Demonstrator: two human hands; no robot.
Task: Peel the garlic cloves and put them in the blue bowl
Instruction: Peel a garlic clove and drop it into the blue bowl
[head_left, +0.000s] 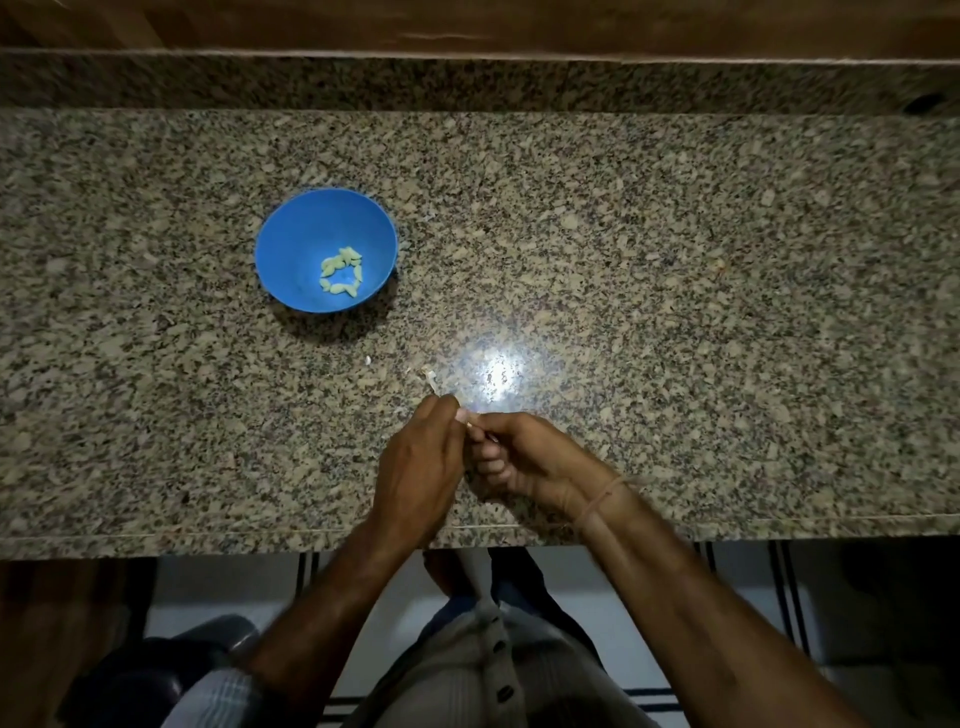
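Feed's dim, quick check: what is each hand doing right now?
Left hand: pinching a garlic clove, mostly hidden.
Right hand: fingers curled, pinching the same clove.

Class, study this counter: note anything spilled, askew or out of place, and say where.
Only small litter: pale garlic skin scraps lie loose on the granite counter, between the blue bowl and the left hand. The bowl stands upright with the peeled cloves inside; nothing is spilled.
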